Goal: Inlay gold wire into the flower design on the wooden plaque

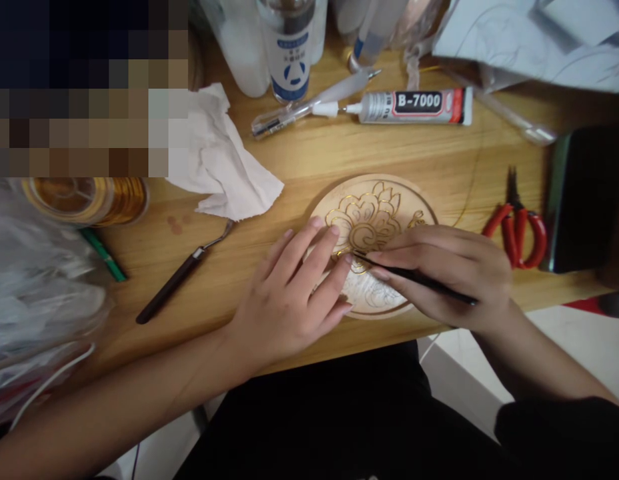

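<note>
A round wooden plate (422, 193) lies near the table's front edge, bearing a drawn flower partly outlined in gold wire (362, 235). My left hand (297, 293) rests with fingers spread over the plate's left side, its index fingertip close to the wire. In my right hand (444, 273) is a pair of slim black tweezers (434, 285), pinched between thumb and fingers. Their tips meet the wire near the flower's lower middle, beside my left index finger. My hands hide parts of the plate's left and right edges.
Left of the plate are a dark-handled hooked tool (172, 285), crumpled tissue (224, 157) and a gold wire spool (84, 200). Behind it lie a B-7000 glue tube (414, 107), a pen (314, 103) and a bottle (288, 53). Red-handled pliers (514, 230) and a dark phone-like object (584, 200) sit right.
</note>
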`<state>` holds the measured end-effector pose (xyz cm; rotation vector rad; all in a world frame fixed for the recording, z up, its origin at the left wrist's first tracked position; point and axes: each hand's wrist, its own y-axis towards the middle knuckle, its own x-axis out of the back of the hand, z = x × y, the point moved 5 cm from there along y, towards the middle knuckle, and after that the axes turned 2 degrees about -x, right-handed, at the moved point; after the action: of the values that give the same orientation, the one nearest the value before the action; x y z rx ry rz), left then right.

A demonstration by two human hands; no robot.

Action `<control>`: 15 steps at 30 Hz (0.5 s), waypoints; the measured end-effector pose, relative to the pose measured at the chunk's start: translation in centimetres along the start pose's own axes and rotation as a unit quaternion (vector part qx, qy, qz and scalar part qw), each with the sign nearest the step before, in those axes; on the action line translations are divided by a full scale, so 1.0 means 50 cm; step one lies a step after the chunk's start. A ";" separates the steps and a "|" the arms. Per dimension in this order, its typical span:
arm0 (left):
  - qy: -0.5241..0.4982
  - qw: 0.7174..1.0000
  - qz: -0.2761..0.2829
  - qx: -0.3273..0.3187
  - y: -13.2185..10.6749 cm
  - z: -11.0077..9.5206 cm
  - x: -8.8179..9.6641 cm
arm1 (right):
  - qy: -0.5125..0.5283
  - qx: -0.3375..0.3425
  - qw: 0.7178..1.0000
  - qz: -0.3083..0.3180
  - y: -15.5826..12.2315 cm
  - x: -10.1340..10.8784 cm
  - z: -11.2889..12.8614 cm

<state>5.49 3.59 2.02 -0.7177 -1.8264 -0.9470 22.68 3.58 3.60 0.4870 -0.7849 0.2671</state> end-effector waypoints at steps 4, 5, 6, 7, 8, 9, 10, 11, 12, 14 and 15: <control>-0.002 1.000 0.004 -0.006 0.001 0.001 0.002 | 0.006 -0.017 1.000 -0.015 -0.001 -0.001 0.001; -0.004 1.000 0.004 -0.006 0.002 0.001 0.002 | 0.005 -0.022 1.000 -0.019 -0.002 -0.002 0.003; -0.005 1.000 0.004 -0.005 0.003 0.001 0.002 | 0.005 -0.030 0.999 -0.022 -0.002 -0.003 0.005; -0.006 1.000 0.003 -0.005 0.003 0.002 0.003 | 0.006 -0.040 0.999 -0.025 -0.004 -0.004 0.007; -0.007 1.000 0.000 -0.004 0.004 0.002 0.003 | 0.010 -0.054 0.998 -0.027 -0.005 -0.005 0.008; -0.007 1.000 -0.001 -0.004 0.004 0.002 0.004 | 0.017 -0.071 0.997 -0.030 -0.006 -0.007 0.009; -0.007 1.000 -0.002 -0.004 0.004 0.002 0.004 | 0.026 -0.087 0.995 -0.034 -0.008 -0.008 0.010; -0.009 1.000 -0.003 -0.005 0.005 0.002 0.004 | 0.038 -0.100 0.993 -0.039 -0.009 -0.009 0.010; -0.011 1.000 -0.003 -0.004 0.004 0.002 0.004 | 0.050 -0.110 0.992 -0.045 -0.011 -0.011 0.010; -0.015 1.000 -0.002 -0.003 0.004 0.002 0.003 | 0.068 -0.123 0.989 -0.056 -0.013 -0.012 0.010; -0.016 1.000 -0.002 -0.002 0.003 0.002 0.003 | 0.074 -0.127 0.987 -0.060 -0.014 -0.013 0.010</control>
<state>5.52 3.79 2.17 -0.7352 -1.8547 -0.9475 22.23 2.71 3.21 0.2685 -0.6323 0.0879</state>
